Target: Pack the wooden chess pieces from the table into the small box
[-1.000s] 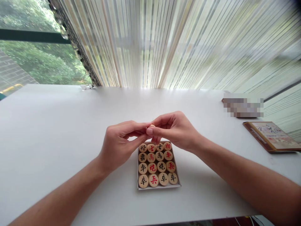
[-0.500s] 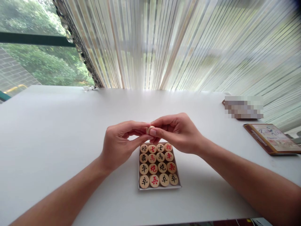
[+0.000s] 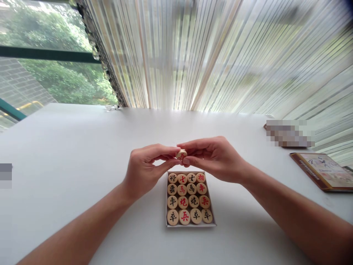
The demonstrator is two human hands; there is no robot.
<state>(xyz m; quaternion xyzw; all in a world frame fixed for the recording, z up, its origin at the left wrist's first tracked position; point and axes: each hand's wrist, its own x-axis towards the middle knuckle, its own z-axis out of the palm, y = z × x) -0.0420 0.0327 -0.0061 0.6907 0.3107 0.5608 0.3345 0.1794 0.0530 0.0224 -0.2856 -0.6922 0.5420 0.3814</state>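
A round wooden Chinese chess piece [image 3: 181, 153] is held up between my two hands, its marked face turned partly towards me; I cannot read the character. My left hand [image 3: 150, 162] pinches it from the left between thumb and fingers. From the other side, the thumb and fingertips of my right hand [image 3: 220, 158] close on it too. Just below and nearer to me, a shallow white box [image 3: 191, 226] holds several more pieces in neat rows, with red and black characters facing up.
The box stands on a white table [image 3: 82, 158]. To the right lies a brown-edged booklet or flat box [image 3: 325, 171], with a blurred-out item [image 3: 289, 134] behind it. A string curtain [image 3: 176, 55] hangs along the far edge, beside a window [image 3: 55, 66] at the left.
The piece between my fingers has turned, and its marked face now shows. My right thumb has shifted lower on it. The whole view has moved slightly, while the box of pieces looks unchanged.
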